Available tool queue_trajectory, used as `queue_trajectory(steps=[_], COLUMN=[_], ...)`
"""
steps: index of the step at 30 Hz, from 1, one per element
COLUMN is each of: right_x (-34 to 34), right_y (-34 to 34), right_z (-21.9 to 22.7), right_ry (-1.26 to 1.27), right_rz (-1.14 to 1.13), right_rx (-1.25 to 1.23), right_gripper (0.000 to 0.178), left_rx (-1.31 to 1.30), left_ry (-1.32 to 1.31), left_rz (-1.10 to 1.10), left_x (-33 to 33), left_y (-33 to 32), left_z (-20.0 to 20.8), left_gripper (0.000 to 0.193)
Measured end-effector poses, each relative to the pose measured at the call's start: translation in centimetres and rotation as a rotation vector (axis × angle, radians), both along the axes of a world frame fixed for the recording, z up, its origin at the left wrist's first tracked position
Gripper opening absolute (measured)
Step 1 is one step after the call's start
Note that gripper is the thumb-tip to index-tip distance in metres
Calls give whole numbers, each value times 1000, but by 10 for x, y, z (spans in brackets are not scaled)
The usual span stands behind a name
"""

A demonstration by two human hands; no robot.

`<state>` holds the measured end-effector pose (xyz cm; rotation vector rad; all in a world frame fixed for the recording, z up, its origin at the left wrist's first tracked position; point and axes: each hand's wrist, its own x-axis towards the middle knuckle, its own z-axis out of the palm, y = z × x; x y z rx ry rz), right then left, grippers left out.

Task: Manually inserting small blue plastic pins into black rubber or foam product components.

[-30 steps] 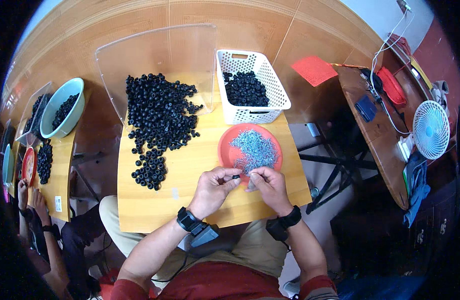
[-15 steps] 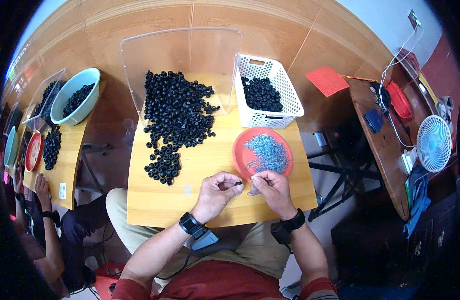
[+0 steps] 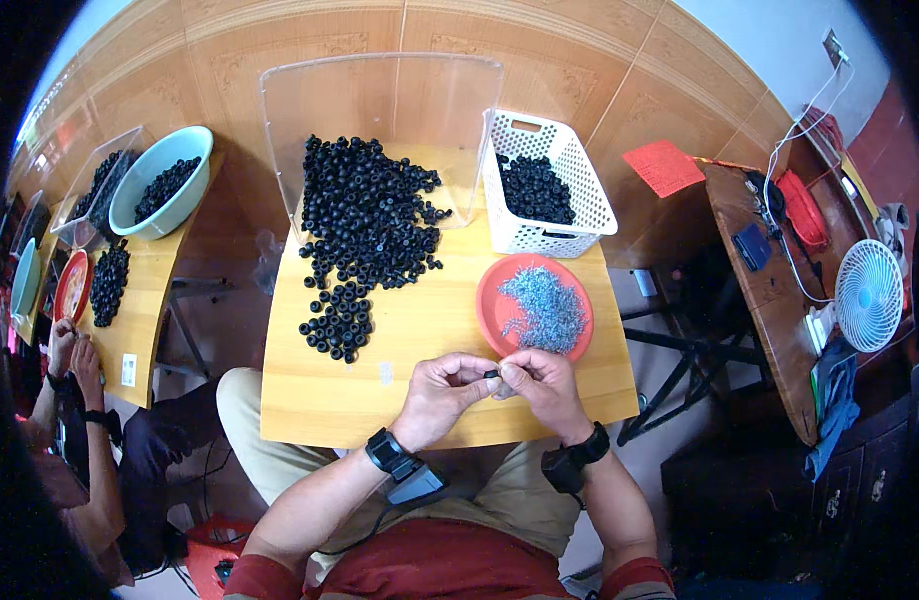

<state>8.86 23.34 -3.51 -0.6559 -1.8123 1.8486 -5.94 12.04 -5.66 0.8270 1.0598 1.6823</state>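
Note:
My left hand pinches a small black round part between thumb and fingertips, above the near edge of the yellow wooden table. Against that part my right hand is closed in a pinch; what its fingers hold is too small and hidden to name. Just beyond the right hand lies a red plate with a heap of tiny bluish-silver metal pieces. Left of it spreads a large pile of black round parts, with a smaller cluster at its near end.
A clear plastic bin stands behind the pile. Beside it is a white perforated basket holding black parts. At left, a co-worker's hands work at another table with a pale green basin. A white fan is far right.
My hands have come together, bringing the black part in the left up to the right fingertips. The view has shifted slightly. The co-worker's hands have moved closer to each other.

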Motion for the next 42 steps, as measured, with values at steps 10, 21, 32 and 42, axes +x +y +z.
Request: queue_trajectory(steps=[10,21,32,42], right_x=[-2,-24,-52,-43], right_y=[-6,-41,-57,-64], right_z=[2,13,2,2], right_ry=[-29,-77,-89,-119], right_rz=[50,-19,90,52], right_rx=[126,938,1193,1163], right_gripper=[15,20,30,31], left_rx=[2,-41,-114,-62], left_ry=[32,72,82,99], left_rz=[38,219,355,348], left_x=[1,-3,-24,-26], left_y=[-11,-28,-54,-56], left_z=[0,-16,-21,-26], left_gripper=[18,16,15,16])
